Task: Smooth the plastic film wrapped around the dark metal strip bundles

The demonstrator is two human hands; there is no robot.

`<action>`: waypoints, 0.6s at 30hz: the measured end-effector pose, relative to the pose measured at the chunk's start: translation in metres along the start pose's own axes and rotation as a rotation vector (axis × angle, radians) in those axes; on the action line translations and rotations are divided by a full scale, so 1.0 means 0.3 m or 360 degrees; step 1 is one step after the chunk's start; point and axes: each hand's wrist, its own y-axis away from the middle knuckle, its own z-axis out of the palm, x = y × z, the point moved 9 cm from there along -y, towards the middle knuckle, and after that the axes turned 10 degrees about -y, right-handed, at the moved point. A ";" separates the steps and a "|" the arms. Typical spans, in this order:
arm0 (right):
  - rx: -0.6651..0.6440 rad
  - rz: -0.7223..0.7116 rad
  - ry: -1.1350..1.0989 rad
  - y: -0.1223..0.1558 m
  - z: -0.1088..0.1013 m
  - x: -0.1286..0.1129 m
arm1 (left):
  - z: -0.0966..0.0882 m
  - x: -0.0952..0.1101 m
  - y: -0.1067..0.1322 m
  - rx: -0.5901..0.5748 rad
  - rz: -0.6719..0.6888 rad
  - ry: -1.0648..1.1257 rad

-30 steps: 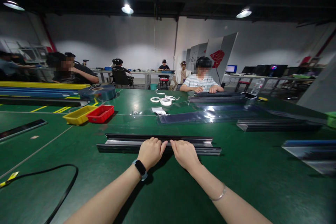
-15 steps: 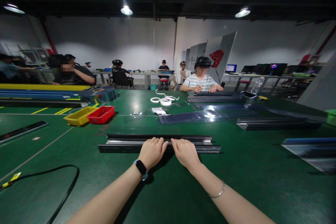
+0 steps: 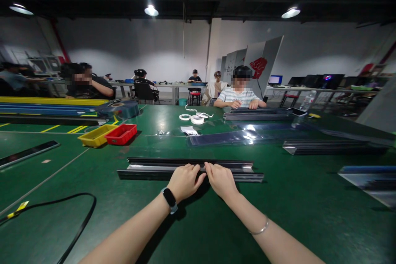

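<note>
A long dark metal profile (image 3: pixel 145 171) with a shiny inner face lies across the green table (image 3: pixel 309 214) in front of me. My left hand (image 3: pixel 185 181), with a black watch on the wrist, and my right hand (image 3: pixel 221 180), with a thin bracelet, rest side by side on its middle. Both hands curl their fingers over the profile's near edge, fingertips pressed on it. A second dark strip (image 3: pixel 185 160) lies just behind the profile, parallel to it.
A red tray (image 3: pixel 121 134) and a yellow tray (image 3: pixel 96 135) sit at the left. Tape rolls (image 3: pixel 193 119), clear film (image 3: pixel 238 136) and more profiles (image 3: pixel 324 147) lie beyond. A black cable (image 3: pixel 77 227) loops at near left. A person in a striped shirt (image 3: pixel 239 95) works opposite.
Both hands stay on the middle of the profile. The view has shifted slightly, so everything sits a little further right in the picture.
</note>
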 end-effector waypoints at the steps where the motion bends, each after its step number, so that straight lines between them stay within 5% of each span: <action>1: 0.0003 0.0004 -0.0005 0.002 -0.001 0.001 | -0.004 0.002 0.001 0.0008 -0.0001 -0.0002; 10: 0.0096 0.0078 0.0029 0.010 -0.016 0.014 | -0.020 0.005 0.008 0.0088 -0.0046 0.0002; 18: -0.0026 -0.0093 0.0152 0.000 0.015 -0.004 | 0.017 -0.001 -0.004 0.0007 -0.0035 -0.0008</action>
